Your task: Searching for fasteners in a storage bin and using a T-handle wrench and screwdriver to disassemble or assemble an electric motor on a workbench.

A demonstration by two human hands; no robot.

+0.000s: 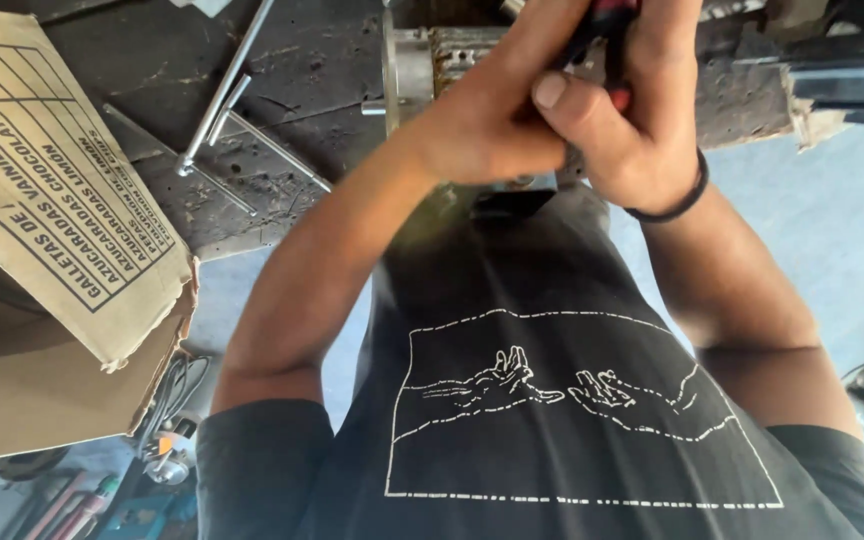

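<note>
Both hands, left hand (pixel 487 125) and right hand (pixel 627 125), grip closed, apparently around a red-handled tool (pixel 607 20).

Daylight fills the scene, bright and fairly even, strongest on the pale floor (pixel 832 230) at the right, which looks washed out and faintly blue. The dark worktop (pixel 282 90) at the top keeps its scratches and grime readable, with thin shadows beside the metal rods (pixel 227 90). The hands (pixel 572 110) are lit warmly on their upper skin and slightly soft from motion. The cardboard box (pixel 52 200) bends near the left edge from wide-angle distortion. The lower corners are blurred and dim.
</note>
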